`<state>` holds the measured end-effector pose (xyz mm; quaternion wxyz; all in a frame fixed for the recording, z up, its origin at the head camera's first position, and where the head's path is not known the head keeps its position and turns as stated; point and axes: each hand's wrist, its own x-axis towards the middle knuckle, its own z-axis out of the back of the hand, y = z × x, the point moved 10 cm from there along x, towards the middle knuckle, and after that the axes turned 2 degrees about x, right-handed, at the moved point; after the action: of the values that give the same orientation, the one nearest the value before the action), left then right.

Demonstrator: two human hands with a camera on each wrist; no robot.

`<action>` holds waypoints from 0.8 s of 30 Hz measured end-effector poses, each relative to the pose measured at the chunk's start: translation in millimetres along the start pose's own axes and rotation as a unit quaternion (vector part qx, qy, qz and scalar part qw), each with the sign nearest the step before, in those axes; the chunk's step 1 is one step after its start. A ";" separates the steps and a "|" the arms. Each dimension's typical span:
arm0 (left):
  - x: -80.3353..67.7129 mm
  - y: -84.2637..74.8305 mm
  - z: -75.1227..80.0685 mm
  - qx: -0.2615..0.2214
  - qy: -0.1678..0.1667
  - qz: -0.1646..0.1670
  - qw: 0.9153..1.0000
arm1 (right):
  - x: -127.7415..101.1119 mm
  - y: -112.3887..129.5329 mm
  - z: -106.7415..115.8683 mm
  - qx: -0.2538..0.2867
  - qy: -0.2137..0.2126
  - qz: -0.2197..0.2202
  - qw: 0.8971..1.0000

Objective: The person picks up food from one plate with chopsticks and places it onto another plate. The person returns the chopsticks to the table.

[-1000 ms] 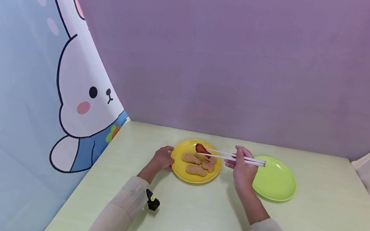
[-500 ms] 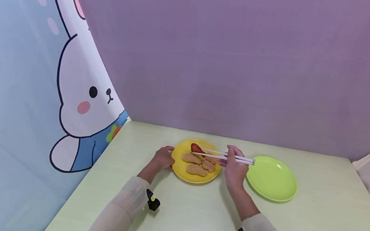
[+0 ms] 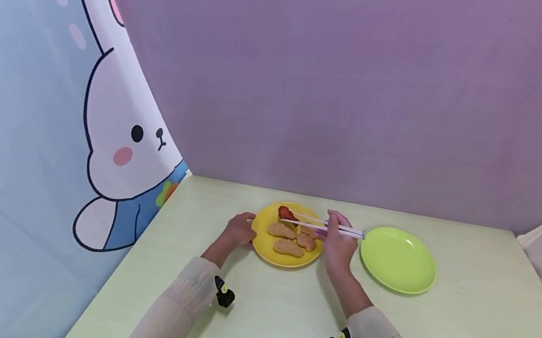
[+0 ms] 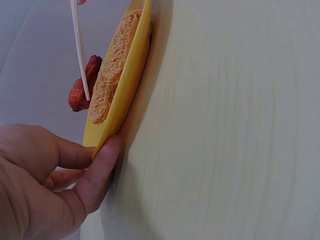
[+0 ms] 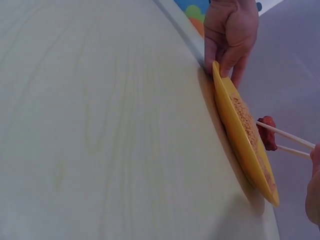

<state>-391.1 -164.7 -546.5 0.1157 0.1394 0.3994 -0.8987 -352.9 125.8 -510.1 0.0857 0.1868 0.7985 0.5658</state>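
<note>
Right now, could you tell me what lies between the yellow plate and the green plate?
In the head view, the right hand holding the chopsticks fills the gap between the yellow plate and the green plate.

Head view looking down from above both hands; wrist views skimming low along the table, close in, sharing the yellow plate (image 3: 261,244) between the hands.

Between the hands (image 3: 240,230) (image 3: 338,249) sits a plate (image 3: 261,244) (nuggets (image 3: 288,248) on it); a second plate (image 3: 397,260) lies right of both.
</note>
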 end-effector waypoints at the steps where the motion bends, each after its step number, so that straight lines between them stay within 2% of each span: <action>1: -0.1 -0.4 -0.1 0.002 0.001 0.000 1.000 | 0.5 -0.7 0.7 -0.002 -0.001 -0.002 1.000; 8: 0.6 -2.5 -0.7 -0.002 0.007 0.004 1.000 | -1.5 9.3 5.6 -0.004 -0.004 -0.021 1.000; 13: 1.5 -1.4 -1.2 0.010 0.006 0.006 1.000 | -3.6 21.4 9.0 0.014 -0.006 -0.015 1.000; 16: 2.2 -0.5 -1.8 0.009 0.007 0.008 1.000 | -1.1 19.6 13.4 0.019 -0.006 -0.014 1.000; 24: 0.6 -2.0 -1.6 0.010 -0.001 -0.006 1.000 | -3.6 29.9 24.8 0.008 0.009 -0.029 1.000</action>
<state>-392.0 -162.2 -546.4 0.1096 0.1370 0.3907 -0.9036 -334.9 154.7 -490.9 0.0932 0.1596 0.8088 0.5582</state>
